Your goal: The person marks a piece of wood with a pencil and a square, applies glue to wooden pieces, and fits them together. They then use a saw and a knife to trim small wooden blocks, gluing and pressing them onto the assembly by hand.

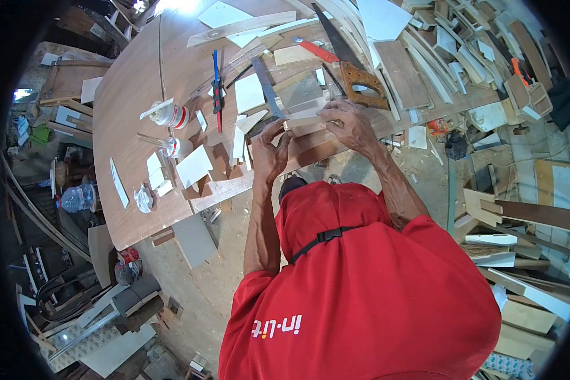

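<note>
Pale rectangular wooden strip (305,120) lies crosswise between both hands on the brown plywood counter (133,114), just below the wooden-handled handsaw (354,76); left hand (269,152) pinches one end, right hand (351,123) grips the other.

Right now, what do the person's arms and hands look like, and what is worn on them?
Both arms are bare from the short sleeves down. The left hand and right hand wear no gloves. The red shirt carries white lettering near the left sleeve, and a black strap with a buckle crosses the chest.
</note>
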`<state>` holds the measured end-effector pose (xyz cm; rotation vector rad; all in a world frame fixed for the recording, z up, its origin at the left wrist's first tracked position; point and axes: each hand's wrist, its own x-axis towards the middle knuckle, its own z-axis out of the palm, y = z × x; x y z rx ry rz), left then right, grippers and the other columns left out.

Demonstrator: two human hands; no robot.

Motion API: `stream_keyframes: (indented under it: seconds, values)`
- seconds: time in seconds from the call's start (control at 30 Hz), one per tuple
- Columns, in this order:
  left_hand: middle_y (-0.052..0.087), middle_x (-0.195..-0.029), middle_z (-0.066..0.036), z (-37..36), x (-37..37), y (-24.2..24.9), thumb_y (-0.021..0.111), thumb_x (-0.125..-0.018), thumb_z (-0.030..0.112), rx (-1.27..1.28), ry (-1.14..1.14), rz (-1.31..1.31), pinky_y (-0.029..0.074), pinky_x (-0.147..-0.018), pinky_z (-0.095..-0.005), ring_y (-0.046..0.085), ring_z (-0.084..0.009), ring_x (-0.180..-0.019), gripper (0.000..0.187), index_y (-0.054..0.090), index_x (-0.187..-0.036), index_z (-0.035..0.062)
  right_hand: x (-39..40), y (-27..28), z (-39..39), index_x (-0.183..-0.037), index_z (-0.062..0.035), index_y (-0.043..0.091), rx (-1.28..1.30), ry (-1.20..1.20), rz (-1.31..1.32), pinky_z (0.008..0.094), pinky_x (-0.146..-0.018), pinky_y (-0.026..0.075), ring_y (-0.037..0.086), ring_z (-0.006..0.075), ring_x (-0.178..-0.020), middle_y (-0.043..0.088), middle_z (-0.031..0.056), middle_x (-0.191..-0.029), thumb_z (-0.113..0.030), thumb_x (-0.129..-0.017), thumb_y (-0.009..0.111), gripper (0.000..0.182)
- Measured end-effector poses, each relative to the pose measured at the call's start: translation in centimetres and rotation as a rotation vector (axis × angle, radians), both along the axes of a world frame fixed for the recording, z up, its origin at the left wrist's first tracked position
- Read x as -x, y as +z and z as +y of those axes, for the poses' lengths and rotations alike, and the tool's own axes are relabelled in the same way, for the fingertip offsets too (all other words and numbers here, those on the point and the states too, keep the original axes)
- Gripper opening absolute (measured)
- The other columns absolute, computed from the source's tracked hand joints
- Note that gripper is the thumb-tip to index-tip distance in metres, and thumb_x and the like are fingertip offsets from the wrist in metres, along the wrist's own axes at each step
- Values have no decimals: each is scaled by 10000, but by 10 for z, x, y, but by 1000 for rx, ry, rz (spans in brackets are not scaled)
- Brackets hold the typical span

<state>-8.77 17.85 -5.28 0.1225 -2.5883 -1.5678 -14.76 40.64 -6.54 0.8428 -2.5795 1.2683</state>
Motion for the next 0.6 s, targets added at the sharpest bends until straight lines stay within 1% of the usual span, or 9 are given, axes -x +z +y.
stream_keyframes:
  seconds: [0.27,0.43,0.6]
  values:
    - [682,-1106,-180,-2,0,-7,708,-843,134,-37,0,1,505,-862,-326,668,-235,-1004,390,628,-1193,-17,1,0,0,-1003,-86,704,3,2,7,401,-900,468,599,282,-1003,646,101,-1045,-167,-799,683,221]
    - [683,-1108,-172,1,-1,4,709,-844,126,-36,-1,-39,504,-864,-319,666,-222,-1007,392,625,-1198,-18,1,-1,-1,-995,-79,710,22,-3,1,398,-905,466,598,272,-998,653,96,-1023,-158,-792,673,221]
    - [684,-1111,-167,0,0,2,706,-844,119,-63,2,-32,504,-863,-317,666,-216,-1009,388,624,-1197,-20,1,-1,0,-1002,-76,710,27,5,-6,396,-908,466,592,277,-1005,648,101,-1036,-158,-785,682,233]
